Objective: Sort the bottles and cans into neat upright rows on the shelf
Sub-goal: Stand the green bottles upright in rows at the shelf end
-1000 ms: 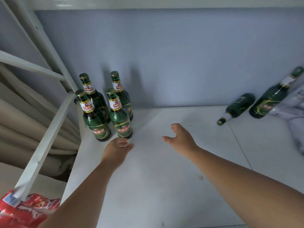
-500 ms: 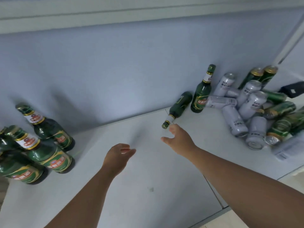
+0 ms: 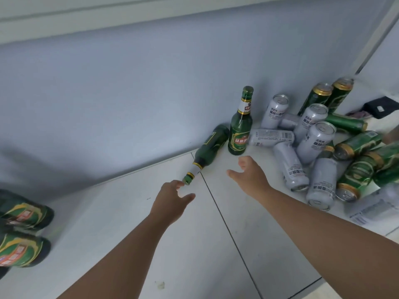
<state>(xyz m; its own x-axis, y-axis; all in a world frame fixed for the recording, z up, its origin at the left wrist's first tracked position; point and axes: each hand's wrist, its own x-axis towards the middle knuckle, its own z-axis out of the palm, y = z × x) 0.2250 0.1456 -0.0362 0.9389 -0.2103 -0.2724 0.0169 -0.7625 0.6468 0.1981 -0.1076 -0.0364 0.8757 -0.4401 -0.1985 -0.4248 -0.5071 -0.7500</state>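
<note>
A green bottle [image 3: 210,148] lies on its side on the white shelf [image 3: 121,214], cap pointing toward me. My left hand [image 3: 172,198] reaches out with spread fingers, its fingertips at that cap. An upright green bottle [image 3: 240,128] stands just behind, by the wall. My right hand [image 3: 250,174] hovers open in front of the upright bottle, holding nothing. A jumbled heap of silver cans [image 3: 290,167] and green cans [image 3: 358,171] lies to the right. Upright green bottles [image 3: 23,231] stand at the left edge, partly cut off.
A grey-blue wall [image 3: 151,93] backs the shelf. A seam [image 3: 222,214] runs across the shelf between my arms. A black object [image 3: 380,107] lies beyond the cans at the far right. A white label sheet [image 3: 375,209] lies at the right edge.
The view has swung right, away from the standing bottles. Both hands have moved forward to the lying and upright bottles; the left fingertips now reach the cap.
</note>
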